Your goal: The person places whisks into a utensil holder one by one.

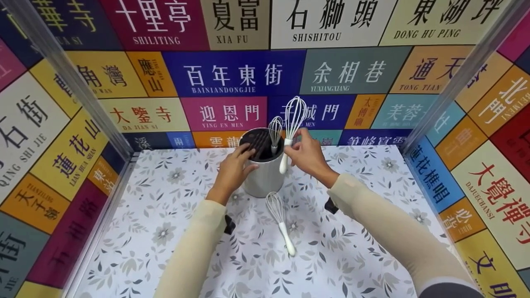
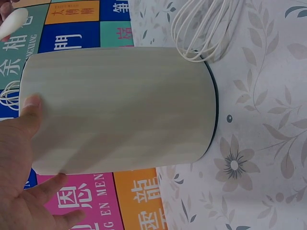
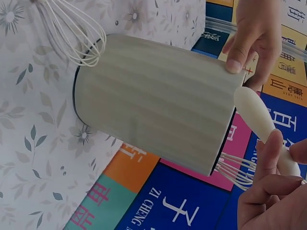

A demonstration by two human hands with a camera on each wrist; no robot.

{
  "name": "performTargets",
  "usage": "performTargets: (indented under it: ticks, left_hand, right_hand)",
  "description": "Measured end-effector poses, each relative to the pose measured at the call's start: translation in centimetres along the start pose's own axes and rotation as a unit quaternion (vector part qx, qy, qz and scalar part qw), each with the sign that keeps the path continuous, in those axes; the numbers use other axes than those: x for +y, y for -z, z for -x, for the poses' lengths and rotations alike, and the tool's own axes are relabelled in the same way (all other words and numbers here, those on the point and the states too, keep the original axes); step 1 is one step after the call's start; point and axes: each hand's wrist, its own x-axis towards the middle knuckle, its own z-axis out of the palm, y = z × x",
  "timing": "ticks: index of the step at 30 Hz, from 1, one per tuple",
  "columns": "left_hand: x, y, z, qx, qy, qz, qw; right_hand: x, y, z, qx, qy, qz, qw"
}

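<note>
A pale grey utensil holder [image 1: 264, 179] with a dark slotted inside stands upright at the back of the table. My left hand [image 1: 232, 170] holds its left rim, the thumb on the outer wall [image 2: 120, 110]. My right hand [image 1: 308, 152] pinches a white whisk [image 1: 287, 150] by its handle, wires up, the handle's end beside the holder's right rim. A smaller whisk [image 1: 275, 131] stands in the holder, wires up. Another white whisk [image 1: 282, 225] lies on the table in front, its wires close to the holder's base.
The table wears a white cloth [image 1: 165, 256] with grey leaves and flowers. Behind it rises a wall panel [image 1: 232, 78] of coloured signs, and similar panels flank both sides. Clear edge strips [image 1: 447, 95] run along the corners.
</note>
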Motion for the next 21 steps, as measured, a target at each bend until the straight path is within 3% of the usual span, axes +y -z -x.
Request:
performTargets:
  ticks: [12, 21]
  left_hand:
    - [0.0, 0.2, -0.2, 0.006, -0.009, -0.006, 0.9999]
    - [0.0, 0.1, -0.2, -0.004, 0.004, -0.005, 1.0000]
  right_hand:
    - [-1.1, -0.1, -2.8, 0.049, 0.016, 0.003, 0.9986]
    - [-1.1, -1.2, -4.6, 0.085, 0.002, 0.048, 0.9953]
